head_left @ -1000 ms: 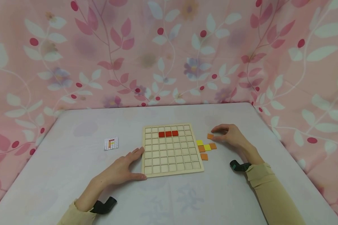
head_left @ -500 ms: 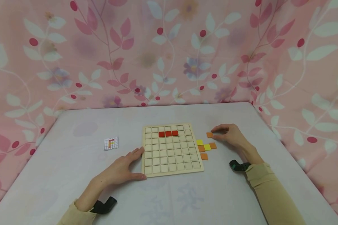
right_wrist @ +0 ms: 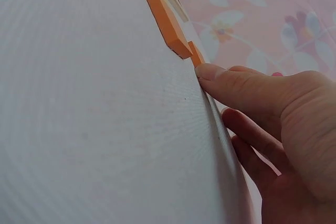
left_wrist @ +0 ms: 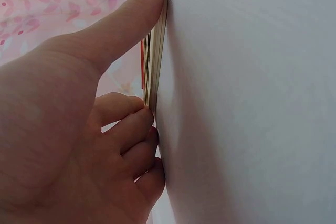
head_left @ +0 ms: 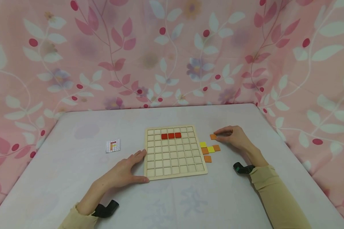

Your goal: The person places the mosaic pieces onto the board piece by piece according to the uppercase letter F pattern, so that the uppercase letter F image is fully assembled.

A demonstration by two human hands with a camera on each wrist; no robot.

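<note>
A pale wooden grid board lies on the table with three red tiles in a row in its upper part. My left hand rests at the board's left side, fingertips against the left edge and thumb at the near left corner. To the right of the board, my right hand pinches an orange tile by its right side between thumb and fingers. In the right wrist view the thumb is on this tile, close to the table surface.
Loose orange tiles and yellow tiles lie along the board's right edge, nearer than the pinched one. A small printed pattern card lies left of the board. A pink floral cloth hangs behind the white-covered table.
My right hand has shifted the orange tile slightly away from me and to the left. The left hand, the board and the red tiles have stayed in place.
</note>
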